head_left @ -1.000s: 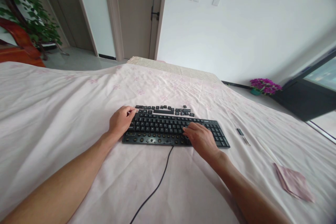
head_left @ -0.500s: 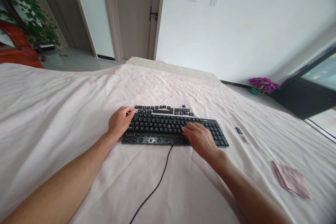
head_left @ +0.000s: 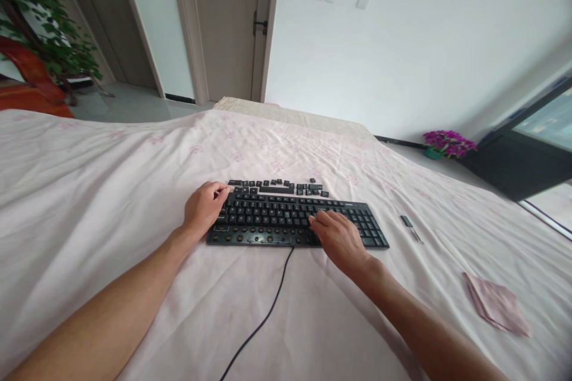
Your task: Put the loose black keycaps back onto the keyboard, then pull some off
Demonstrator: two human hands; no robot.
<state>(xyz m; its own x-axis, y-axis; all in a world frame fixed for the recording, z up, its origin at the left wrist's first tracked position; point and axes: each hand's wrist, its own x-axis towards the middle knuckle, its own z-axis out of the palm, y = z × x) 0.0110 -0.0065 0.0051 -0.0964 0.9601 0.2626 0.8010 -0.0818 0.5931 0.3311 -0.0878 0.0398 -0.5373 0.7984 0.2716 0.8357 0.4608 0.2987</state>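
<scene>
Pink cloth (head_left: 250, 309): spread beneath our work.
Black keyboard (head_left: 268, 212): flat before us, near-side key mounts (head_left: 240, 238) exposed.
Right hand (head_left: 338, 236): curled over the keyboard; we cannot tell what it grips.
Left hand (head_left: 204, 205): bent at the far left corner, grip likewise unclear.
Loose keycaps (head_left: 277, 190): just beyond the keyboard.

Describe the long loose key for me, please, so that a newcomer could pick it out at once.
On the pale, flower-patterned cloth lies a black keyboard. Just beyond its far edge, loose black keycaps sit in rough rows. The long loose key lies among them, a slim straight bar clearly longer than any other loose keycap.
</scene>
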